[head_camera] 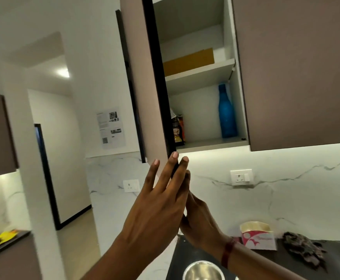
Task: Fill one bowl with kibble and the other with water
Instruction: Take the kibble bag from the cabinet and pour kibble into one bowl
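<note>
Two hands on the open cabinet door (145,87): left hand (159,203) flat, fingers spread; right hand (197,225) grip unclear. One kibble bag (178,128) above fingertips, one blue bottle (226,112) right, one steel bowl (203,270) near

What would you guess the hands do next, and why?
Probably swing the cabinet door wider and reach for the dark snack-like bag on the lower shelf. Both the left hand and right hand are at the door's bottom edge, and the steel bowl below looks empty.
</note>
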